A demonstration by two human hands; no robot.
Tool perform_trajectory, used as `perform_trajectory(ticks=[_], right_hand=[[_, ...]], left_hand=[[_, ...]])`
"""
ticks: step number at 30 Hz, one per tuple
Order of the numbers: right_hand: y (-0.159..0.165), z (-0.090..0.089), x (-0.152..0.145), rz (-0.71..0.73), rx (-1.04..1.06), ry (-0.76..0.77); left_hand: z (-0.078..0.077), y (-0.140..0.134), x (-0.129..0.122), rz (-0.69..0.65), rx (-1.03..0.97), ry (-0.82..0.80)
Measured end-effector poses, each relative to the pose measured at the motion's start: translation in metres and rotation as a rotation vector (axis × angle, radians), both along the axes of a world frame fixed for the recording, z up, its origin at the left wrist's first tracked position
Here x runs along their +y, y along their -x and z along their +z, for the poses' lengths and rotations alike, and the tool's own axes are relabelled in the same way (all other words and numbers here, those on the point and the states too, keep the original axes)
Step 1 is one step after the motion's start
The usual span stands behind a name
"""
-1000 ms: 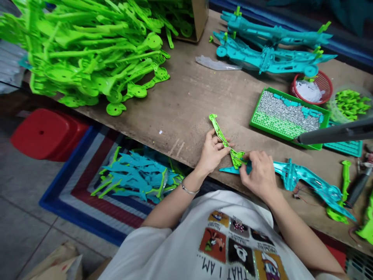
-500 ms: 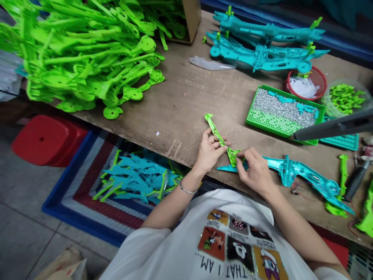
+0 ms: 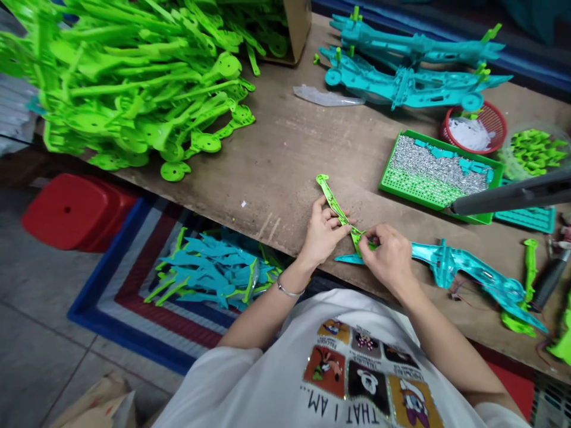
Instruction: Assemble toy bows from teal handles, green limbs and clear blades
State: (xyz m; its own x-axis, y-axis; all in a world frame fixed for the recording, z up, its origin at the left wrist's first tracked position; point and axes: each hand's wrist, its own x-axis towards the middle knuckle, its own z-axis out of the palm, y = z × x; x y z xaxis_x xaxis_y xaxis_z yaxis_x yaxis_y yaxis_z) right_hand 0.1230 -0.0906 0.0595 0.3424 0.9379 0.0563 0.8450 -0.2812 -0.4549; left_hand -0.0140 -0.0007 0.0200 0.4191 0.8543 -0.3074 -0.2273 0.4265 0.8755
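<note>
My left hand is closed round the middle of a long, narrow bright green plastic part, held at a slant above the table. A thin wire-like line runs along its channel. My right hand is pinched at the wider lower end of this part, covering much of it; what is between its fingertips is too small to make out. Beneath and beside my right hand lies a long turquoise plastic housing, with thin wires coming from it.
A big heap of green plastic parts fills the left. Turquoise housings lie at the back. A green tray of small metal pieces, a red basket and a grey rod-like tool are on the right. Below stands a blue-edged crate.
My right hand has shifted slightly left and down over the green part's lower end, covering more of it. My left hand keeps its grip. The whole view has shifted slightly.
</note>
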Motion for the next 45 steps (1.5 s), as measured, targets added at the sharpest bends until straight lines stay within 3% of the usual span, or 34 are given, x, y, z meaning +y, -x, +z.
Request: perform_trajectory(ticks=[5, 10, 15, 20, 23, 26, 29, 31, 33, 38, 45], right_hand=[[0.0, 0.001, -0.007, 0.193, -0.239, -0.078], [-0.004, 0.008, -0.025, 0.308, -0.182, -0.12], [-0.018, 0.005, -0.037, 0.202, 0.111, -0.105], [-0.022, 0.002, -0.03, 0.09, 0.12, -0.051], [-0.019, 0.004, -0.024, 0.048, 0.081, 0.031], [-0.016, 0.008, -0.019, 0.027, 0.055, 0.112], [-0.015, 0.011, -0.015, 0.023, 0.022, 0.174], [-0.017, 0.012, -0.013, 0.027, 0.014, 0.196], [-0.021, 0.012, -0.013, 0.067, 0.049, 0.189], [-0.04, 0.01, -0.023, 0.246, 0.16, 0.052], [-0.043, 0.002, -0.034, 0.081, 0.024, 0.003]], left_hand=[[-0.001, -0.001, -0.001, 0.019, 0.019, -0.01], [0.0, -0.001, -0.002, 0.023, 0.012, 0.004], [-0.001, -0.001, -0.001, 0.017, 0.014, -0.004], [-0.002, 0.002, 0.0, 0.033, 0.089, -0.055], [0.006, 0.009, -0.005, 0.064, 0.288, -0.224], [0.018, 0.017, -0.018, 0.071, 0.601, -0.655], [0.024, 0.02, -0.034, -0.143, 0.661, -1.127], [0.022, 0.018, -0.04, -0.309, 0.626, -1.271], [0.017, 0.016, -0.043, -0.388, 0.643, -1.291], [0.009, 0.015, -0.043, -0.423, 0.72, -1.3], [0.014, 0.015, -0.043, -0.461, 0.76, -1.323]])
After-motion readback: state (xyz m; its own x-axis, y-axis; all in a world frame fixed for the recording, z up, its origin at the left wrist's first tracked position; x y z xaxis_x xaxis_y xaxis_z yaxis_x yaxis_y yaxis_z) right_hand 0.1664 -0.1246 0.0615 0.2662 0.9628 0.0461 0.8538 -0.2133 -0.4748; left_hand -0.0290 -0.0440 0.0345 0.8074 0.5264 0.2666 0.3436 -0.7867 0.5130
